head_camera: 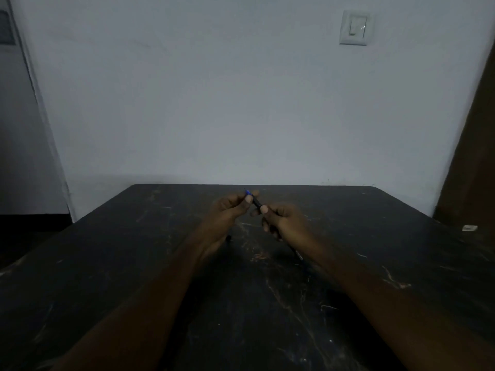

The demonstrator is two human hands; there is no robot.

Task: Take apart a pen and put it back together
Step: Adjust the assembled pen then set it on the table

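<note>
Both of my hands hold a dark pen (256,202) above the far middle of the black table (134,250). My left hand (230,212) pinches its front end, where a small blue tip sticks out past the fingers. My right hand (284,222) grips the barrel, and the rear of the pen runs down under that wrist, showing a pale bit near the table. A small dark piece (228,238) lies on the table just below my left hand; dim light hides what it is.
The scratched table stands against a pale wall. A small white object (470,228) lies near the table's right edge. A light switch (355,28) is on the wall, and a brown door (474,156) stands at the right.
</note>
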